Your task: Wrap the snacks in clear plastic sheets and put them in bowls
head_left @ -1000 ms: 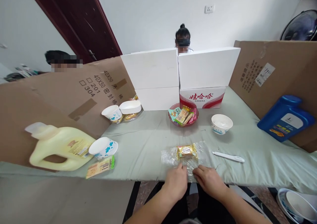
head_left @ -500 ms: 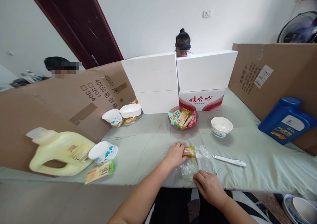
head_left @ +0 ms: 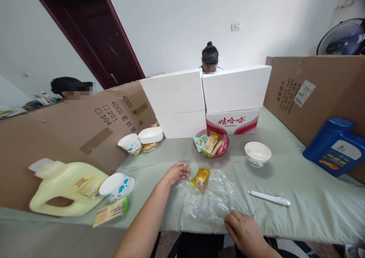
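A crinkled clear plastic sheet lies on the table close to me; it may be a flattened bag. On its far left part rests a small yellow snack packet with a white label. Just left of that packet is my left hand, empty, its fingers loosely bent and apart. My right hand is at the table's front edge, fingers closed on the near right corner of the plastic sheet. To the right lies a slim white plastic tool, its kind unclear. A reddish bowl beyond holds several wrapped snacks.
Paper bowls stand right and left. A pale yellow jug and a cracker packet lie left. A blue bottle leans right. Cardboard panels and white boxes wall the table. Two people are beyond.
My left hand has let go of the yellow packet and moved left. The packet now lies turned on the plastic, which is more spread out. My right hand stays at the sheet's near corner.
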`<control>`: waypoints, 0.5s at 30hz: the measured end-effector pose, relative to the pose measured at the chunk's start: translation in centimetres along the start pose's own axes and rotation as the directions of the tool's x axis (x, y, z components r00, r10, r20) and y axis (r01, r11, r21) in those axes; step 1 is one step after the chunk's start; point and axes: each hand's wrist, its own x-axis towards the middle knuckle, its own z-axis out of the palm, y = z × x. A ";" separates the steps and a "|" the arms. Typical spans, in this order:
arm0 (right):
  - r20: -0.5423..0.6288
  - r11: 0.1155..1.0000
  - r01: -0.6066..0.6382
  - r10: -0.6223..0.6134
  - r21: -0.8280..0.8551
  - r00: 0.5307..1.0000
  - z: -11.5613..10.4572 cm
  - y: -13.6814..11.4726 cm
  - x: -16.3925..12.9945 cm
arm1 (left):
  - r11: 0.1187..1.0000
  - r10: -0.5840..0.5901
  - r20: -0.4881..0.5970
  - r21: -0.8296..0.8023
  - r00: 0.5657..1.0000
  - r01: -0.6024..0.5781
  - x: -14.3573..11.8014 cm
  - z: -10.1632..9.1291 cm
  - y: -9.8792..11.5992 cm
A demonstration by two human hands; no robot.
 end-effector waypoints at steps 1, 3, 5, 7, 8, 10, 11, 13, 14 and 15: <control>-0.002 1.000 0.005 -0.005 0.002 1.000 0.1 0.0 0.0 | 0.999 0.017 -0.057 0.028 0.998 -0.016 0.0 -0.2 0.4; -0.009 1.000 0.016 -0.016 0.008 1.000 0.2 0.1 0.0 | 0.994 0.074 -0.150 0.087 0.986 -0.062 -0.6 0.5 1.2; -0.013 1.000 0.022 -0.022 0.013 1.000 0.2 0.2 -0.1 | 0.983 0.143 -0.165 0.137 0.976 -0.121 -1.9 2.5 1.8; -0.010 1.000 0.022 -0.022 0.014 1.000 0.3 0.2 -0.1 | 0.951 0.226 -0.092 0.239 0.970 -0.198 -3.5 5.1 1.8; -0.006 1.000 0.019 -0.019 0.012 1.000 0.3 0.2 -0.1 | 0.899 0.282 -0.031 0.357 0.959 -0.253 -4.2 6.3 1.7; 0.001 1.000 0.014 -0.014 0.010 1.000 0.3 0.2 -0.1 | 0.810 0.324 0.006 0.514 0.946 -0.281 -4.9 7.7 1.2; 0.004 1.000 0.014 -0.014 0.010 1.000 0.3 0.2 -0.1 | 0.798 0.316 -0.016 0.546 0.949 -0.256 -4.7 7.6 1.1; 0.007 1.000 0.012 -0.012 0.012 1.000 0.4 0.3 -0.2 | 0.846 0.255 -0.121 0.509 0.959 -0.160 -3.7 5.8 1.1; 0.006 1.000 0.010 -0.010 0.013 1.000 0.4 0.3 -0.2 | 0.871 0.226 -0.174 0.477 0.958 -0.119 -3.0 4.4 1.5; 0.005 1.000 0.009 -0.010 0.015 1.000 0.5 0.4 -0.3 | 0.882 0.214 -0.221 0.463 0.951 -0.090 -2.2 2.8 2.1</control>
